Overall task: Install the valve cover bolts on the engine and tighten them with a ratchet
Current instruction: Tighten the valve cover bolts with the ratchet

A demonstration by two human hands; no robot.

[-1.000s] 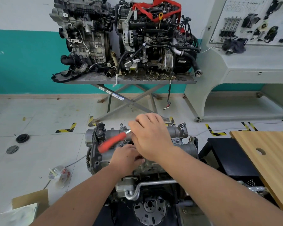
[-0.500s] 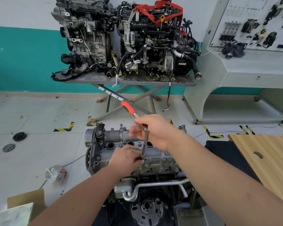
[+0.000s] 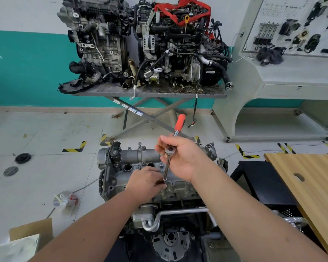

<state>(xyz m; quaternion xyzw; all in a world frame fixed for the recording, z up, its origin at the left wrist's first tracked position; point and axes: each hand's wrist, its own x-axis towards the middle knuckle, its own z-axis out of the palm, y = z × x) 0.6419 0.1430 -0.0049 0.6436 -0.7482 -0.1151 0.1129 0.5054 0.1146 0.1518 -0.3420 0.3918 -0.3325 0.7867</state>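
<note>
Our right hand [image 3: 182, 157] gripped the ratchet [image 3: 171, 148] at its head, fingers and thumb curled round the metal, and held it above the engine [image 3: 138, 159]. Its red handle [image 3: 179, 122] pointed up and away from us, clear of the hand. From the ratchet head an extension bar [image 3: 166, 170] ran down toward the valve cover [image 3: 178, 183]. At the bar's lower end our left hand [image 3: 146, 181] pinched the tip between its fingertips, right at the cover's near edge. Whether a bolt sat under that tip we could not tell, since the fingers hid it. We did see small bolt heads standing along the cover's far edge [image 3: 140, 144], and two open round holes [image 3: 128, 167] in the top face, left of our hands.

Nearer to us, below the engine, a bent metal pipe [image 3: 178, 211] crossed its front, and a flywheel [image 3: 170, 241] showed lower down. On our right stood a wooden table [image 3: 314, 178] with a round hole in its top. Across the floor, two more engines rested on a grey scissor stand [image 3: 150, 93] against the teal wall. A crumpled plastic bag [image 3: 65, 201] lay on the tiles to our left, near a cardboard box [image 3: 32, 229].
</note>
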